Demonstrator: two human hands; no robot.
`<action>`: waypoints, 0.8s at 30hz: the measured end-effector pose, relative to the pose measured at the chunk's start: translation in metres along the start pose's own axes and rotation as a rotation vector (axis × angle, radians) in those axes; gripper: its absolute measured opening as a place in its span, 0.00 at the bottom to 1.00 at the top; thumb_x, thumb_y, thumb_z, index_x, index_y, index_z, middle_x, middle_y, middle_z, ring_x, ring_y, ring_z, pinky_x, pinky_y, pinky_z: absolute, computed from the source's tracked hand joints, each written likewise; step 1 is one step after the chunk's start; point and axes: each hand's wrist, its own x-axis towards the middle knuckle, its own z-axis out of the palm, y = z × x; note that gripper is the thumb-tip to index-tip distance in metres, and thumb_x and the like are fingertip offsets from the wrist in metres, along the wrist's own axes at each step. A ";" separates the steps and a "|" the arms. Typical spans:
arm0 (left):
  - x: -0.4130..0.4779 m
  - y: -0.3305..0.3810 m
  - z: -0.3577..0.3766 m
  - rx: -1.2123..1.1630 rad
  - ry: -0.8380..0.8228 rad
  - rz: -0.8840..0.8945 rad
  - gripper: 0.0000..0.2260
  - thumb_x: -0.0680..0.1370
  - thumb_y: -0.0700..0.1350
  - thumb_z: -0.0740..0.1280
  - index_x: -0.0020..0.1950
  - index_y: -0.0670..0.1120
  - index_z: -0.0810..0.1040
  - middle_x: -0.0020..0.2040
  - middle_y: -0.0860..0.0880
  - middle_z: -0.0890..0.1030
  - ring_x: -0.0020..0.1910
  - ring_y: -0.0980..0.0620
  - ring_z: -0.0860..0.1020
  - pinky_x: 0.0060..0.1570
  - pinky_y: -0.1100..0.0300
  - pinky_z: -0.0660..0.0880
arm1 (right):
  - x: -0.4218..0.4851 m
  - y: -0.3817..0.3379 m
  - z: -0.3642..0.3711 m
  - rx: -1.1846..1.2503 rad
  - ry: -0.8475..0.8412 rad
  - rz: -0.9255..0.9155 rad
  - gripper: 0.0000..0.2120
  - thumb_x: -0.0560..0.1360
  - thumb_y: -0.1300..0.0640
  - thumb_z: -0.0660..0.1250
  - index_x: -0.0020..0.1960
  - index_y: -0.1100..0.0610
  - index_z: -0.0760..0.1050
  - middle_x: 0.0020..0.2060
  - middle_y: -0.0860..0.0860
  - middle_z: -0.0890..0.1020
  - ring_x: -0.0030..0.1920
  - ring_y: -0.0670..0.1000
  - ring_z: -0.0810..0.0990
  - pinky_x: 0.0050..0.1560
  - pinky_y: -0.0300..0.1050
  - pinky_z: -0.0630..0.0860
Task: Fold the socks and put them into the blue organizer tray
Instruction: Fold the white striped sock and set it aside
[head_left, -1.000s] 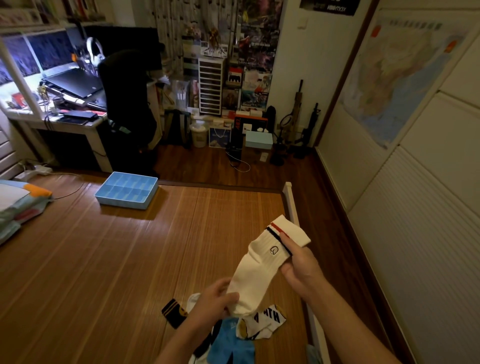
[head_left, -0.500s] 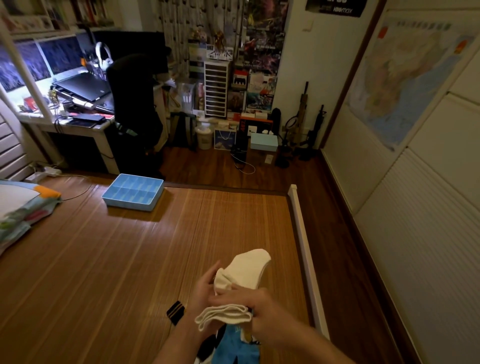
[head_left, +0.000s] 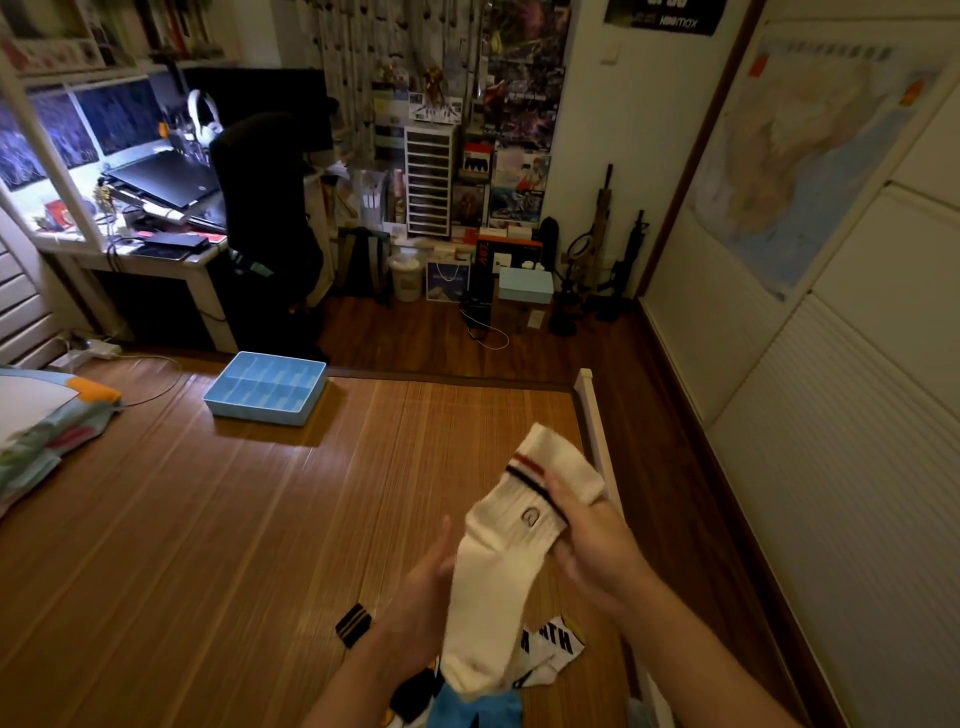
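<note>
We judge folding in hand: lower centre, right hand (head_left: 597, 551) clamps the white ribbed striped-cuff sock (head_left: 496, 582), left hand (head_left: 422, 592) flat against it (fingers straight); next, double it for the blue plastic organizer tray (head_left: 260, 413), mid-left.

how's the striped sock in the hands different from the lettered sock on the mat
The striped sock hangs long and straight, held up by the right hand; the lettered sock lies crumpled on the mat. The striped sock has red and dark bands at its cuff; the lettered sock has black letters. Both are mostly white.
</note>
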 end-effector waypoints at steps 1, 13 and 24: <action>0.021 -0.032 -0.019 0.080 -0.067 -0.108 0.37 0.78 0.70 0.63 0.73 0.41 0.76 0.70 0.34 0.76 0.69 0.33 0.75 0.70 0.40 0.71 | 0.007 -0.003 -0.003 0.099 0.035 0.026 0.15 0.79 0.57 0.67 0.63 0.63 0.77 0.56 0.63 0.85 0.54 0.59 0.86 0.48 0.54 0.84; 0.004 -0.064 0.023 -0.097 0.065 -0.118 0.15 0.81 0.31 0.60 0.67 0.32 0.74 0.61 0.32 0.82 0.57 0.36 0.83 0.61 0.44 0.79 | 0.019 0.003 -0.042 -0.531 0.142 -0.134 0.10 0.79 0.56 0.70 0.59 0.53 0.81 0.47 0.48 0.88 0.52 0.51 0.86 0.45 0.40 0.81; 0.012 -0.065 0.021 -0.363 0.028 -0.148 0.19 0.80 0.38 0.62 0.66 0.28 0.77 0.67 0.28 0.76 0.58 0.33 0.81 0.63 0.39 0.78 | -0.005 0.035 -0.048 -1.221 -0.539 -0.477 0.29 0.76 0.67 0.68 0.72 0.47 0.72 0.72 0.45 0.74 0.75 0.38 0.66 0.79 0.42 0.54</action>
